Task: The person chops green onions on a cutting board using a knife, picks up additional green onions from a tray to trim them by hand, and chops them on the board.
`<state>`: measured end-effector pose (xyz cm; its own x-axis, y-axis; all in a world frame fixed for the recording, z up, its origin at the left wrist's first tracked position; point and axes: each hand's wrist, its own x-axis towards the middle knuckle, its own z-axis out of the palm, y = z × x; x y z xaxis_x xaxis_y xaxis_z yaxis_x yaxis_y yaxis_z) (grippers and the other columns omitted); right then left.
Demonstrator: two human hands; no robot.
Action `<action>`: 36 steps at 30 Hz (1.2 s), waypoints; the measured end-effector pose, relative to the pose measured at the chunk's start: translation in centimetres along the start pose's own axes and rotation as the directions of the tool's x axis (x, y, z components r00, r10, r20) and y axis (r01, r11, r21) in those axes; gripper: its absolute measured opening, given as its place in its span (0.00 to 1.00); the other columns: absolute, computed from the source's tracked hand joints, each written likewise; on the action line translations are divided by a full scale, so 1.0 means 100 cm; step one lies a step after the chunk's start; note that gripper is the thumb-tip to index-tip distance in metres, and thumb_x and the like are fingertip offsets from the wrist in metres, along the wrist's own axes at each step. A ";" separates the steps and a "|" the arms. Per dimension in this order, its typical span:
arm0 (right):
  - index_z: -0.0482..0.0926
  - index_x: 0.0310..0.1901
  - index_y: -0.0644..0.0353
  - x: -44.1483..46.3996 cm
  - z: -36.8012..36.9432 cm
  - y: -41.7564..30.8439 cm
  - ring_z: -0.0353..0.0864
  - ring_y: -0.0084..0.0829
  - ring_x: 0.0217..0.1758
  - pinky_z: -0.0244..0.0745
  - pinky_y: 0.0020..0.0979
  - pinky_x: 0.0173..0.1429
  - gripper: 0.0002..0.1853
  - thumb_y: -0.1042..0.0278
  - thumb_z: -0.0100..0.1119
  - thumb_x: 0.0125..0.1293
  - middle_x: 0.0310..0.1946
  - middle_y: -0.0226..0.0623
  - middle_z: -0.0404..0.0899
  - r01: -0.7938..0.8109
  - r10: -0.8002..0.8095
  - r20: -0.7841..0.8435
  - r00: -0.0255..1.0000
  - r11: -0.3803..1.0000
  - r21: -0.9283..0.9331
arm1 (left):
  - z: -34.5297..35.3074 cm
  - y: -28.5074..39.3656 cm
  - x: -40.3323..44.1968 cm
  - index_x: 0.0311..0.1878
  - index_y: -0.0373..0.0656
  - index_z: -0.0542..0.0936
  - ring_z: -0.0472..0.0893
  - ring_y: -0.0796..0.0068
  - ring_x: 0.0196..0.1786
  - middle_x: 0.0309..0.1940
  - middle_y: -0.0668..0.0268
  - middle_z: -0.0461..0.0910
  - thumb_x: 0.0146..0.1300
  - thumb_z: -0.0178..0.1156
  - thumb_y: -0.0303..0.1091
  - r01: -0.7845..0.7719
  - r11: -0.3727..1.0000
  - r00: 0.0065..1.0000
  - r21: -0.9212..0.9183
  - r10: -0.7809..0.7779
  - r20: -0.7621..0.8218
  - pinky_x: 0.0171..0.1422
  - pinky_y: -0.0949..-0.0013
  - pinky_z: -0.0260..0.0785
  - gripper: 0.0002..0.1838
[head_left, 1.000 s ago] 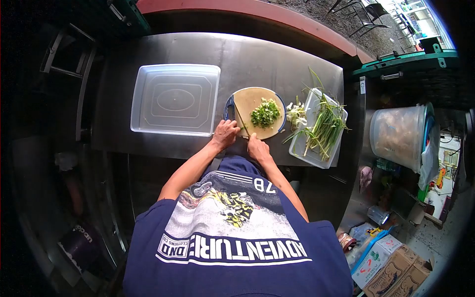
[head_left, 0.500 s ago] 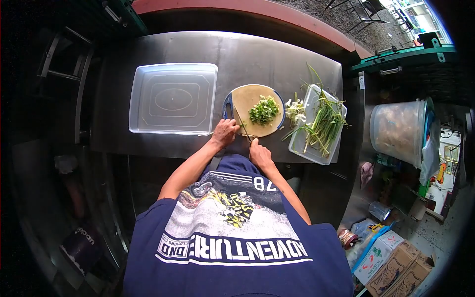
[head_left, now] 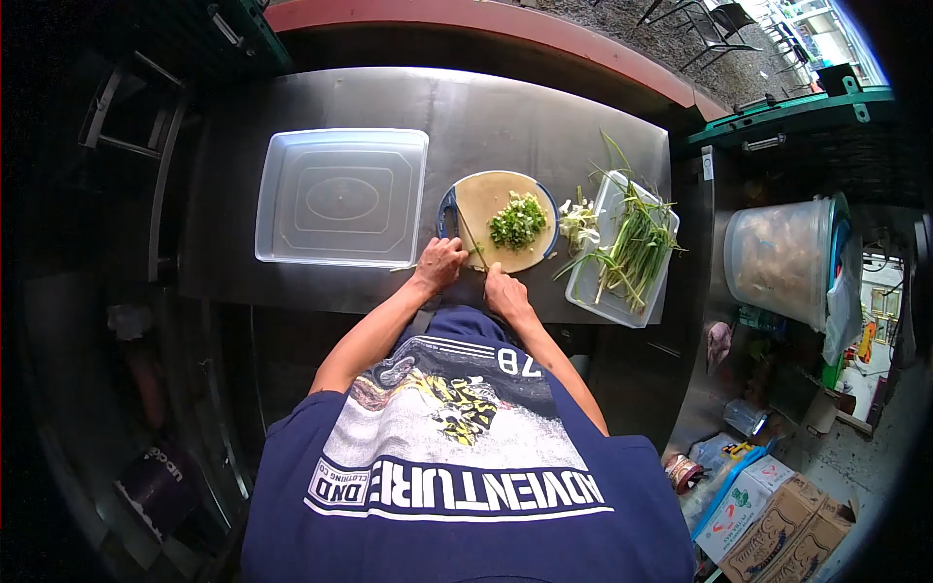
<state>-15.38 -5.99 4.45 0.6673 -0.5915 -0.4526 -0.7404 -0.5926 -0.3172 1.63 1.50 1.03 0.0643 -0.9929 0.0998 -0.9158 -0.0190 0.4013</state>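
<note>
A round cutting board (head_left: 486, 194) with a blue rim lies on the steel table, a pile of chopped green onion (head_left: 519, 222) on it. My right hand (head_left: 504, 290) is closed on the handle of a knife (head_left: 470, 233), whose blade points up and left across the board. At the board's lower left edge, my left hand (head_left: 442, 262) is closed on green onion stalks, a thin end of which sticks out to its left. Whole green onions (head_left: 634, 248) lie in a clear tray (head_left: 585, 282), with white bulb ends (head_left: 580, 223) between tray and board.
A large translucent container (head_left: 340, 199) stands on the steel table (head_left: 515, 107) at left. Beyond the table's right side are a lidded plastic tub (head_left: 777, 262) and cardboard boxes (head_left: 777, 534). A red ledge (head_left: 486, 17) runs behind the table.
My right hand with the knife dipped toward me, then moved back up to the board's edge. My left hand stays at the board's lower left. The view has shifted slightly.
</note>
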 end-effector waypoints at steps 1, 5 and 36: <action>0.65 0.41 0.70 -0.003 -0.001 0.000 0.82 0.59 0.34 0.76 0.53 0.38 0.09 0.72 0.42 0.62 0.29 0.62 0.80 0.019 -0.019 -0.007 1.000 1.000 -0.008 | 0.002 -0.001 0.000 0.31 0.47 0.80 0.77 0.68 0.37 0.31 0.66 0.74 0.48 0.59 0.28 -0.001 1.000 1.000 -0.010 0.000 -0.006 0.43 0.63 0.66 0.05; 0.64 0.40 0.70 -0.013 -0.005 0.003 0.82 0.59 0.34 0.76 0.54 0.38 0.09 0.72 0.41 0.63 0.28 0.62 0.80 0.006 -0.006 0.020 1.000 1.000 -0.002 | 0.004 -0.003 -0.001 0.31 0.47 0.80 0.77 0.67 0.37 0.31 0.66 0.74 0.48 0.59 0.27 0.001 0.999 1.000 -0.035 -0.002 -0.029 0.42 0.63 0.65 0.06; 0.66 0.44 0.69 -0.024 -0.005 -0.005 0.83 0.57 0.38 0.78 0.50 0.42 0.11 0.72 0.42 0.64 0.31 0.60 0.81 -0.065 0.066 0.074 0.995 0.998 -0.006 | -0.004 -0.003 -0.001 0.34 0.48 0.81 0.78 0.65 0.36 0.31 0.66 0.75 0.49 0.59 0.28 0.013 0.998 1.000 -0.060 -0.014 -0.018 0.42 0.62 0.67 0.08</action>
<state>-16.55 -4.51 6.09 0.6094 -0.5873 -0.5326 -0.7821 -0.5558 -0.2820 2.02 1.66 1.28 0.0838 -0.9903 0.1105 -0.8896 -0.0244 0.4561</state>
